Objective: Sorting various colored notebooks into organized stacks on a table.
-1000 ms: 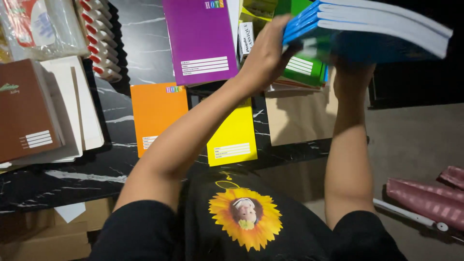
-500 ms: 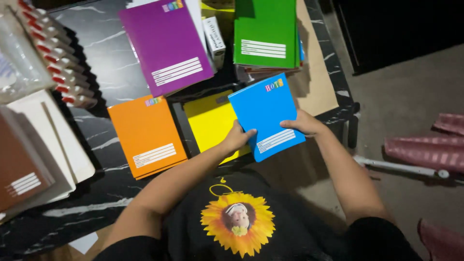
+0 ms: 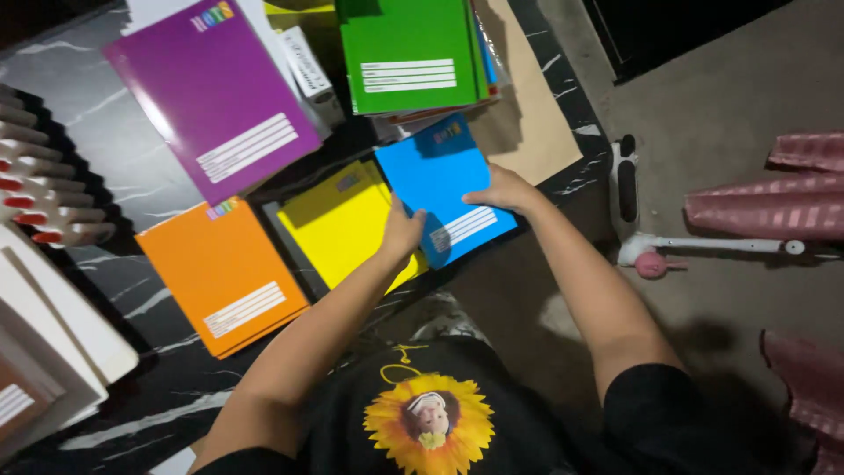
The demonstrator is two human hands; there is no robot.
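A blue notebook [image 3: 444, 180] lies near the front edge of the dark marbled table [image 3: 105, 167]. My left hand [image 3: 403, 230] grips its left edge and my right hand [image 3: 503, 189] presses on its right side. Its left part overlaps a yellow notebook [image 3: 338, 220]. An orange notebook [image 3: 220, 273] lies to the left, a purple one [image 3: 215, 92] behind it, and a green stack [image 3: 409, 53] at the back.
Rows of small red-and-white items [image 3: 44, 189] and pale books [image 3: 53, 325] sit at the left. A brown paper sheet [image 3: 527, 123] lies under the green stack. On the floor at the right are a small scooter [image 3: 668, 246] and pink striped items [image 3: 774, 207].
A second ago both hands held a stack of blue notebooks up high. Since then they have come down, and one blue notebook now rests on the table beside the yellow one.
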